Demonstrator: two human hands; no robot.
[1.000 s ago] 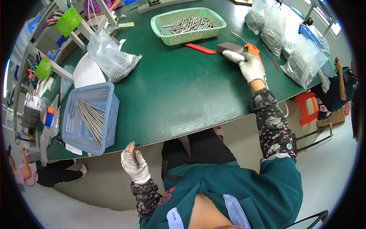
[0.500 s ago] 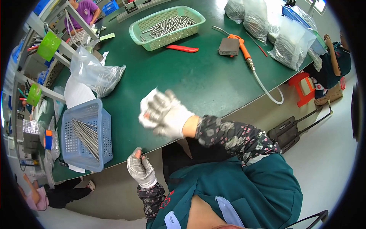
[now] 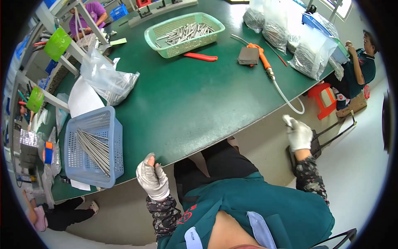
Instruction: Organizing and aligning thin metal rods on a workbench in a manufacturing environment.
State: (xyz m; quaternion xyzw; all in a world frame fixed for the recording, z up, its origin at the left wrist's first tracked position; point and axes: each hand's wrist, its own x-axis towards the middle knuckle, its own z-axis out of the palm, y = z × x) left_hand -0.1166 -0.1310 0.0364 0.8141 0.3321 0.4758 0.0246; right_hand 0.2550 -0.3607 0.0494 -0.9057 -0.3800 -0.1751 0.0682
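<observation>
Head view showed the gloved left hand (image 3: 152, 179) loosely curled, holding nothing, at the near edge of the green worktop (image 3: 186, 95), the blue plastic basket of thin metal rods (image 3: 94, 147) at its ten o'clock. The gloved right hand (image 3: 298, 133) hung empty off the worktop edge. Rods overhanging the basket rim could snag a glove and spill

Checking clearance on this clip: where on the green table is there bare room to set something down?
The widest bare patch on the green table runs from the blue basket to the white hose, below the green basket. The left hand sits at its near edge. The left side, around the plastic bag, and the far right corner's bags are crowded.
</observation>
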